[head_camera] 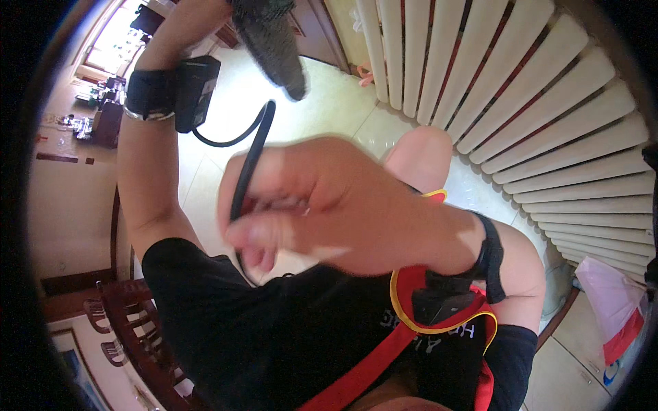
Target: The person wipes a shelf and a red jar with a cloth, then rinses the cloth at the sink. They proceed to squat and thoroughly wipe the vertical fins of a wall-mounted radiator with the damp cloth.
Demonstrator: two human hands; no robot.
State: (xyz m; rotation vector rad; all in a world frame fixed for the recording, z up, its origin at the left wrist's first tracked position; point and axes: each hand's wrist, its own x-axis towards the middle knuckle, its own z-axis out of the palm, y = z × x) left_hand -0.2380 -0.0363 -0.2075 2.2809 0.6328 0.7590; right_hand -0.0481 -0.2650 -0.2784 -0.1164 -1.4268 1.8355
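Observation:
My right hand (329, 205) is large in the middle, palm side showing. Its fingers and thumb are closed around a black cable (252, 159), which loops over to a black box (198, 95) strapped on my left wrist. At the top edge, my left hand (216, 13) is partly cut off. A dark grey fuzzy cloth or glove (272, 46) hangs at it; whether it is worn or held is unclear. Black straps circle both wrists, and another dark device (444, 308) sits under the right one. A red strap with yellow edging (365, 370) crosses my black shirt.
A white ribbed radiator (514, 113) stands along the right side. Pale floor tiles (329, 103) lie below, with a pink and red bag (611, 308) at the lower right. Dark wooden chairs (139, 329) are at the lower left, and a bright window (115, 38) is at the upper left.

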